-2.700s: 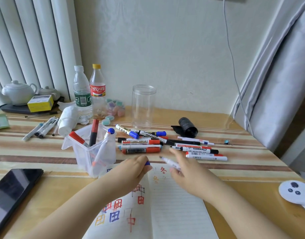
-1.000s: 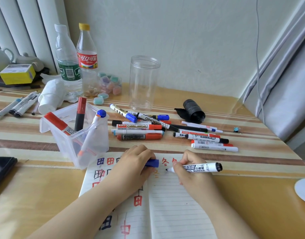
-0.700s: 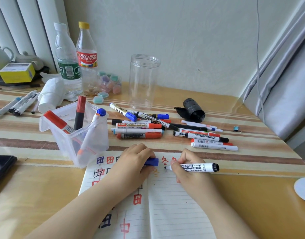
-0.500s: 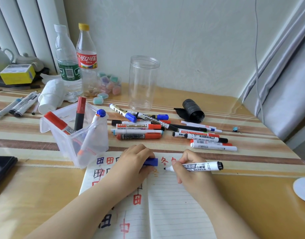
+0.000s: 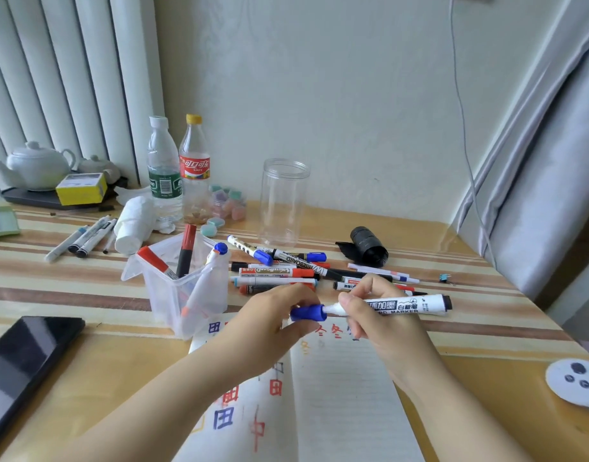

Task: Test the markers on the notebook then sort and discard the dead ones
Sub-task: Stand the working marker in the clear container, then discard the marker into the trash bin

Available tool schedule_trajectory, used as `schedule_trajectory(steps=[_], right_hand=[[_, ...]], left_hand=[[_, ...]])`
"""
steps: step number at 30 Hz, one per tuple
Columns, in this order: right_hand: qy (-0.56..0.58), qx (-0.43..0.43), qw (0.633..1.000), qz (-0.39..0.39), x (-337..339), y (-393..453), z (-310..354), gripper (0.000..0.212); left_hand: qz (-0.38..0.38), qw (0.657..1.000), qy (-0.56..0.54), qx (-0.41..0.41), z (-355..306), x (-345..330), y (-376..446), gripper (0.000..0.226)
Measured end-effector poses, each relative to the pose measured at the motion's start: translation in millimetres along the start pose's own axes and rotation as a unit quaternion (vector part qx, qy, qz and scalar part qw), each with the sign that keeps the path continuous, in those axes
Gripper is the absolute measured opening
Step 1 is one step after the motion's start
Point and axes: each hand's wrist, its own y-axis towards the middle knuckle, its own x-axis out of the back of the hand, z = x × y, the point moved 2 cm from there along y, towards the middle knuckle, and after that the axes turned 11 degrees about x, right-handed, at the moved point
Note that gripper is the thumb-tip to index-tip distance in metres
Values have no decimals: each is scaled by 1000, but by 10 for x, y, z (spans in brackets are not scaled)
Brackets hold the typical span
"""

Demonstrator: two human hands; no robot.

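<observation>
Left grip: left hand, fingers and thumb pinching the blue cap, held above the notebook's top edge.
Right grip: right hand, fingers curled round the barrel of the white marker, just right of the left grip.
White marker: lying level in the right grip, black end pointing right, white nose pointing left into the mouth of the blue cap; cap and nose meet between the two grips.
Notebook: open on the surface directly beneath both grips; red, blue and orange test strokes on the left page and along the top of the right page.
Loose markers: heap lying flat on the surface just beyond the grips, red, blue and black caps mixed.
Clear bin: left of the left grip, beside the notebook's top corner; three markers stand tilted inside, two red-capped, one blue-capped.
Clear jar: upright, well beyond the grips, behind the heap.
Set-aside markers: small group, far left of the grips.
Black roll: beyond the right grip.
Phone: flat, near left of the left forearm.
Two bottles: upright by the wall, beyond the bin.
</observation>
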Motion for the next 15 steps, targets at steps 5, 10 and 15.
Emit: schedule_trajectory(steps=[5,10,15], right_hand=[[55,0,998,-9,-132,-23,112,19],[108,-24,994,9,-238,-29,196,11],[118,-17,991,62,-362,-27,211,10]], left_hand=[[-18,1000,-12,-11,-51,117,-168,21],[-27,999,-22,-5,-44,251,-348,20],[-7,998,-42,38,3,357,-456,12]])
